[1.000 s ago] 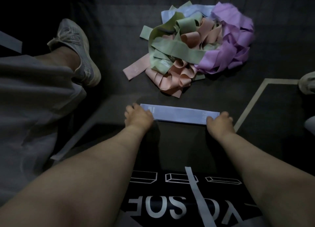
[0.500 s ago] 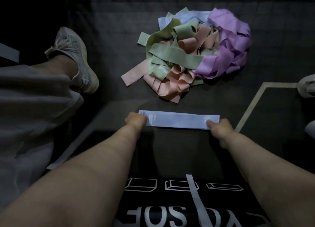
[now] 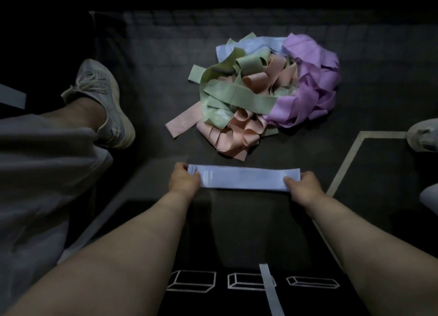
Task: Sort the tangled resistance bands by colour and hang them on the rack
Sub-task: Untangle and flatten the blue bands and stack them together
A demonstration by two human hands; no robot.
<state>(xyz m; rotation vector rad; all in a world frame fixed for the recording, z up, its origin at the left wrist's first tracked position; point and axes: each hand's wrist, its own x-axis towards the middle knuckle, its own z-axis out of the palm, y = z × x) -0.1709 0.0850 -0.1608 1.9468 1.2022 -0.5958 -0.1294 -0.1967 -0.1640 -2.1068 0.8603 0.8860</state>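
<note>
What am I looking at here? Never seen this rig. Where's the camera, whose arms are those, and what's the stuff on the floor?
There is no machine here. A person works bare-handed, and every picture comes from one wide-angle camera worn on their head, looking down past the forearms. The left hand and right hand each pinch one end of a pale blue flat elastic resistance band, held out straight between them. Beyond it, on the dark floor mat, lies a tangled pile of green, peach, purple and pale blue bands. A grey knit sneaker shows at the left. No rack is in view.
</note>
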